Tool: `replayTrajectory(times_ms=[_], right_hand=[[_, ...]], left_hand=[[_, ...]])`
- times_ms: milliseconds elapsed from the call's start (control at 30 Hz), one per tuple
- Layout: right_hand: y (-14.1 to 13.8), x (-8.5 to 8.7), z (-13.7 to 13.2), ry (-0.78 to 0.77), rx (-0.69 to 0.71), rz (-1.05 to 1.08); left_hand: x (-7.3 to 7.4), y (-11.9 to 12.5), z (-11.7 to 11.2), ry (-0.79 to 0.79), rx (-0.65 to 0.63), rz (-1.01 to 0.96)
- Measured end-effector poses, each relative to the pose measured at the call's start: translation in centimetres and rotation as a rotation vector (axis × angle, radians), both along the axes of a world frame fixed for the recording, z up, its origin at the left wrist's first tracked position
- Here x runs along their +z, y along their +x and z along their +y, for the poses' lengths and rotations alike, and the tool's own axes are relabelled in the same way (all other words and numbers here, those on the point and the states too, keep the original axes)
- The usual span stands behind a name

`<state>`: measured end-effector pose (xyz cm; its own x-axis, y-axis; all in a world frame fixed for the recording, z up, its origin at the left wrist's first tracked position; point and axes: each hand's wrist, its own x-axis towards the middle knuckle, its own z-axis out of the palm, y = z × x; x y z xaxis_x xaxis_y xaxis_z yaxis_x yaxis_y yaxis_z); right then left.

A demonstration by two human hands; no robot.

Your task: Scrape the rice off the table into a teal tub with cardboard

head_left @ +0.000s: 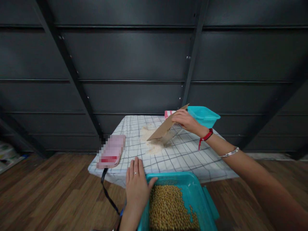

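My right hand [189,122] pinches the upper end of a brown sheet of cardboard [163,129]. Tilted, the sheet has its lower edge down in a spread of pale, fine grains [154,149], which I cannot name for certain. Some grains blur beside that edge. My left hand [137,184] lies with fingers stretched out over the near table edge, its thumb at the rim of a teal plastic tub [173,175]. Inside the tub are many yellowish-brown beans [168,208], like soybeans. The tub's near end is cut off by the frame.
A checked white cloth [190,160] covers the small table. At its back right stands a turquoise basin [204,116], beside a pink-and-white striped thing [168,114]. A pixelated pink object [112,150] lies at the left edge, a black strap [106,189] hanging near it. Dark panels rise behind.
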<state>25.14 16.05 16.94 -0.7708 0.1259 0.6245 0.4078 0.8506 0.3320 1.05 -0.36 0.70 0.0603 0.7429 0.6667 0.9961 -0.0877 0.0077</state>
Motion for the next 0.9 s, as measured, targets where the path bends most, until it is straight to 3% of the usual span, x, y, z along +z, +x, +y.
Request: replayTrajectory(times_ms=[267,533,667,900], right_hand=[[-3.1,-1.5,1.8,-0.097,0.017,-0.089],[0.1,-0.6,0.7,-0.125,-0.009,-0.121],[1.4,-0.6,0.2,-0.087,-0.041,-0.038],[3.1,-0.7,-1.9,-0.009,-0.347,0.127]], left_hand=[[-0.2,-0.1,0.1,0.006,-0.001,0.0],[-0.3,0.0,0.1,0.012,-0.007,-0.022],[-0.2,0.0,0.1,0.039,0.003,0.013],[-0.2,0.1,0.1,-0.004,0.004,-0.008]])
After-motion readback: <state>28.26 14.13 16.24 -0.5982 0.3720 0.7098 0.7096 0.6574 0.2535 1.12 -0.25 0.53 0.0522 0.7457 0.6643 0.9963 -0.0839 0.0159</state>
